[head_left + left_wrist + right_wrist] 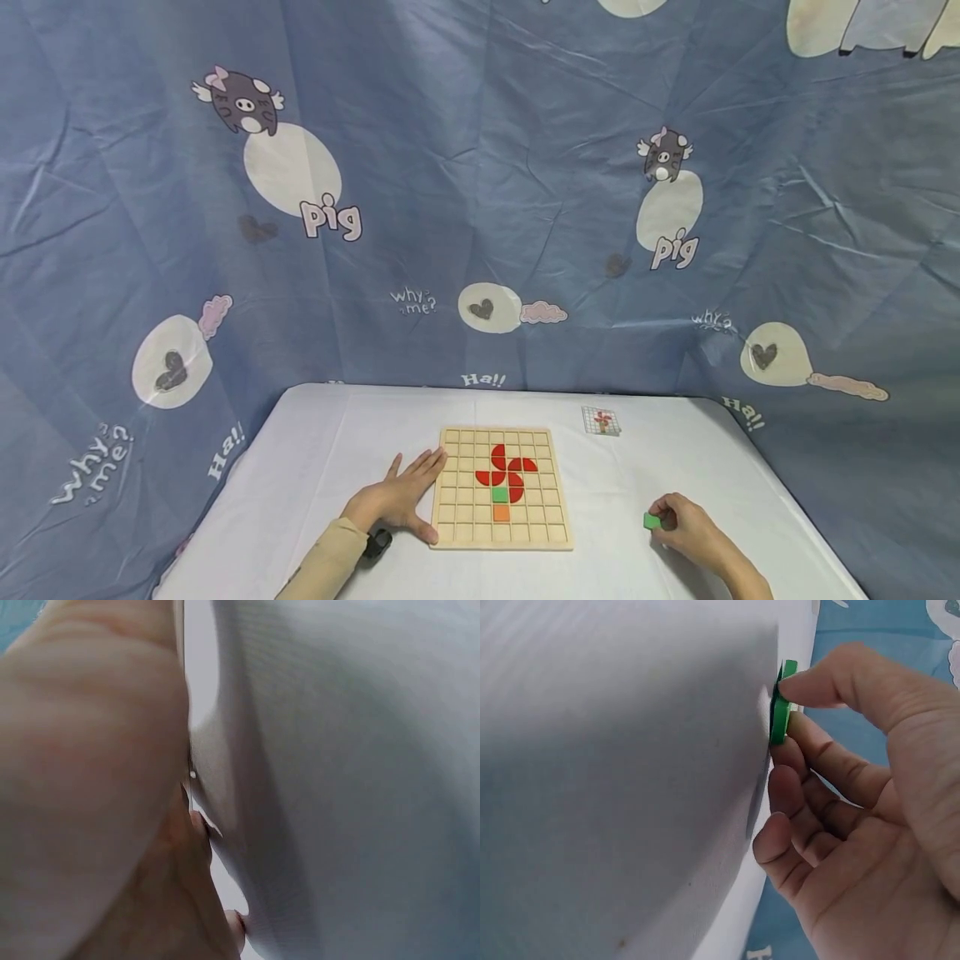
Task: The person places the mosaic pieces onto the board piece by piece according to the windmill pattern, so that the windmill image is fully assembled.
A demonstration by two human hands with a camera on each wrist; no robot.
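Note:
My right hand (687, 529) pinches a green square tile (652, 521) between thumb and fingertips, low over the white tablecloth to the right of the board. In the right wrist view the tile (781, 712) is seen edge-on, close to the cloth. Along the left rim of the wooden grid board (459, 533) my left hand (397, 498) lies with fingers spread, thumb at the near corner and fingertips farther up. Several red curved pieces (516, 487) form a pinwheel on the board. Beneath it sit a green square (499, 495) and, just nearer, an orange square (501, 513).
A small pattern card (602, 421) showing a similar pinwheel lies beyond the board, to its right. The white table (375, 433) is bordered by a blue printed curtain (420, 208) at the back and sides. A black band (377, 544) is on my left wrist.

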